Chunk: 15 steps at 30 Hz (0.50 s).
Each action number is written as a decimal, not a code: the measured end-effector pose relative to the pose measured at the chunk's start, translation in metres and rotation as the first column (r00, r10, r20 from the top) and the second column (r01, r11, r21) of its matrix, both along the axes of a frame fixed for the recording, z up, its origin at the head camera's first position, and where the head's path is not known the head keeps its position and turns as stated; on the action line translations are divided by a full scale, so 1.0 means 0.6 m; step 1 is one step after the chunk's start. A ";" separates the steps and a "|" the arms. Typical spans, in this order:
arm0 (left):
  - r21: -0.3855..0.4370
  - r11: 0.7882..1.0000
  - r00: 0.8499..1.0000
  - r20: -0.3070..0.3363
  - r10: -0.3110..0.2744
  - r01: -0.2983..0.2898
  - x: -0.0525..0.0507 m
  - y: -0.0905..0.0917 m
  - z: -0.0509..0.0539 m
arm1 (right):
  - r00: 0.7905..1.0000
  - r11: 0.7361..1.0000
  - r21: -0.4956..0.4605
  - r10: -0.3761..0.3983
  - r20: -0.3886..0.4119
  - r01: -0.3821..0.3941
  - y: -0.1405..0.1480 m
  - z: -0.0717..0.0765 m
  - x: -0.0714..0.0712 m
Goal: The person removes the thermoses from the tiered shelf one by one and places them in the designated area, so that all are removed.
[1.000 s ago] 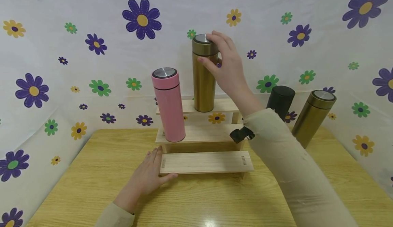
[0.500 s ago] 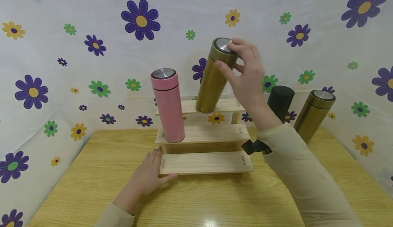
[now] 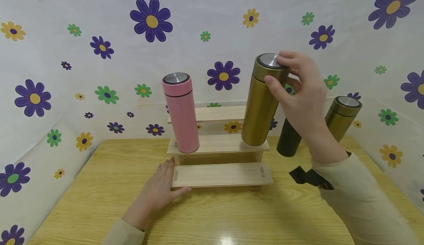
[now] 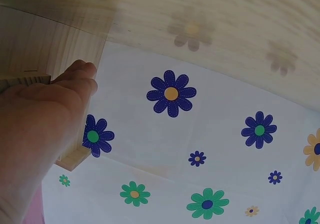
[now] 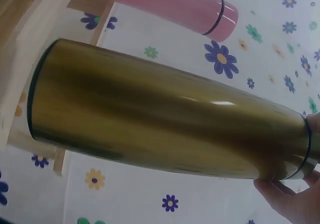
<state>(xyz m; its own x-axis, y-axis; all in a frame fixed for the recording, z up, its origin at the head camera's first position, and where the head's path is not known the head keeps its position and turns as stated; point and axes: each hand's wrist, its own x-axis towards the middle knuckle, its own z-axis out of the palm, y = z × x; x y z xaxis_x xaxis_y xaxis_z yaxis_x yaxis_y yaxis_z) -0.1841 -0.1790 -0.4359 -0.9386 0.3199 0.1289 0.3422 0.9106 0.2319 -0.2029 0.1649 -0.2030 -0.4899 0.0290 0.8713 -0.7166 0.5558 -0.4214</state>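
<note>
My right hand (image 3: 303, 90) grips a gold thermos (image 3: 261, 107) around its lid end. The thermos leans, top to the right, and its base shows in front of the right part of the middle shelf; the right wrist view shows its base apart from the wood. My left hand (image 3: 159, 186) rests against the left end of the lowest shelf of a three-step wooden rack (image 3: 222, 175), fingers straight along its side and thumb at the front edge. In the left wrist view the left hand (image 4: 65, 96) touches the wood. A pink thermos (image 3: 180, 118) stands on the middle shelf, at its left.
Right of the rack, a black bottle (image 3: 288, 142) stands on the wooden table (image 3: 99, 201), partly behind my right hand. Beyond it is another gold thermos (image 3: 341, 118), its lower part hidden by the right arm. A flower-printed white cloth (image 3: 185, 2) hangs behind and at the sides.
The gold thermos, upright on the top shelf at first, tilted, left the shelf and moved right and down in my right hand. The left hand and the pink thermos stayed put.
</note>
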 end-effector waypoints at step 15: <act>-0.003 1.000 1.000 0.008 -0.003 0.003 0.001 0.000 0.002 | 0.985 0.987 0.084 -0.145 0.098 0.137 0.116 -0.043 0.060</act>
